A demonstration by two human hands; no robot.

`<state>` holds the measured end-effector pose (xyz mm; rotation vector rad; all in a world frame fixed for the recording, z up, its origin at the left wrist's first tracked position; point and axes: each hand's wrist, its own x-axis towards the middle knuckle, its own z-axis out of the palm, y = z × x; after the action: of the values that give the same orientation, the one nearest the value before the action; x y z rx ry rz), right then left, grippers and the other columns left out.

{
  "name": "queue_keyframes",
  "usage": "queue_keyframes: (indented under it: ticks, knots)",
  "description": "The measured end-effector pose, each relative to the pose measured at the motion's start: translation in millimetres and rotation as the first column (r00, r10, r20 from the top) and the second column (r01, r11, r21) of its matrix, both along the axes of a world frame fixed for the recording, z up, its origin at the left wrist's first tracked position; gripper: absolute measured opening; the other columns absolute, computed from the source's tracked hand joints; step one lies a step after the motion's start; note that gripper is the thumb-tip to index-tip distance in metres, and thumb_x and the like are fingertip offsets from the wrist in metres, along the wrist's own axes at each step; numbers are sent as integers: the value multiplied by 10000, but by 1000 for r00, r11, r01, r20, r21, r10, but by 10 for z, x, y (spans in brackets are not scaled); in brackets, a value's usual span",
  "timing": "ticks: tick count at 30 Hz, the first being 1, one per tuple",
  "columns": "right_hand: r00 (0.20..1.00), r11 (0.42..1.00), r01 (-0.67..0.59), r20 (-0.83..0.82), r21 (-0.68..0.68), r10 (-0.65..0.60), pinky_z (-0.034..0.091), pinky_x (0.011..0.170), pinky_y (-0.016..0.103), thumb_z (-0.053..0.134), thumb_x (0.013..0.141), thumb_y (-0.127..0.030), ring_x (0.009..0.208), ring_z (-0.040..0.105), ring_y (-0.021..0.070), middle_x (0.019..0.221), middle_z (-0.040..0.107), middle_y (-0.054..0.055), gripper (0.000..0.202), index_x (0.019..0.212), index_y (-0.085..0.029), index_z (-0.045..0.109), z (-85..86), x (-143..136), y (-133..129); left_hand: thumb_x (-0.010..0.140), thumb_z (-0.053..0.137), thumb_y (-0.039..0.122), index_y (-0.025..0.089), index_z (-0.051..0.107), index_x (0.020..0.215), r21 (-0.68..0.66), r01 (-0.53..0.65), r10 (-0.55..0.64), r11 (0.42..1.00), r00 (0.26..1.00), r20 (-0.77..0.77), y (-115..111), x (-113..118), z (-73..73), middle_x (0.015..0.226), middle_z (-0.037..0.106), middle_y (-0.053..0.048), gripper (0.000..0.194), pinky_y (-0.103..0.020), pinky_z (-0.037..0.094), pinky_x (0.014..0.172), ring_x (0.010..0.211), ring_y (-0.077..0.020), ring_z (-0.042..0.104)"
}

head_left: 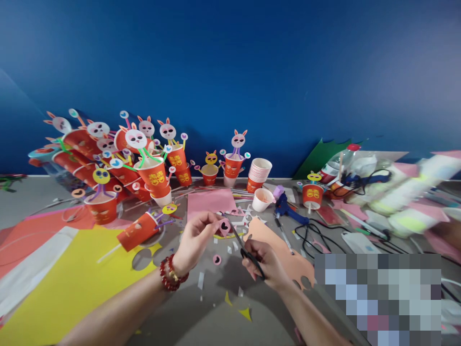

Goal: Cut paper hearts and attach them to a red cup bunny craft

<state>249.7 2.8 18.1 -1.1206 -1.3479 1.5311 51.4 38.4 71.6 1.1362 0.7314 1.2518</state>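
Note:
Near the middle of the table, my left hand (196, 240) pinches a small pink paper piece (225, 227) with a black heart on it. My right hand (264, 262) is closed around the black handles of a pair of scissors (248, 253), whose blades point up and left beside the pink piece. Below, between the two hands, a round pink disc (216, 260) with a black shape lies on the grey table (187, 315). Red beads circle my left wrist.
Red cups with rabbit-faced figures (150, 175) crowd the back left. Yellow paper (72, 278) spreads at the left, orange paper (273, 245) at the right. A blue glue gun (288, 210), black cables, a white cup stack (260, 170) and a bottle (340, 161) stand or lie behind.

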Motion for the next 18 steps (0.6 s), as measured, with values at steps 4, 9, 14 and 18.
queue_keyframes:
  ticks: [4,9,14,18]
  knots:
    - [1000,1000,0,11,7,0,267,338,173,755,649,-660,327,395,56,434,397,-97,598,609,-231,340,-4,3,-1,826,687,335,176,605,689,9,-12,12,1000,1000,-21,11,-5,18,812,685,-50,225,-283,498,708,756,-172,626]
    - [1000,1000,5,11,-2,-5,274,335,173,764,635,-671,324,385,49,443,399,-98,612,611,-228,343,-9,2,1,833,677,307,181,607,698,20,-27,28,999,999,-23,16,-13,13,788,680,-40,197,-275,489,703,764,-171,624]
    - [1000,1000,0,27,0,0,286,337,169,771,636,-666,323,375,44,437,397,-98,613,612,-225,346,-27,2,2,825,677,314,180,612,692,17,-36,37,999,999,-35,18,-18,40,763,679,-43,200,-281,481,712,771,-179,622]
    - [999,1000,3,38,5,-3,280,338,166,762,647,-667,319,369,43,439,396,-101,613,617,-229,333,-29,6,0,820,681,323,176,613,693,19,-47,48,999,998,-46,24,-24,55,781,680,-49,206,-283,473,713,776,-183,622]
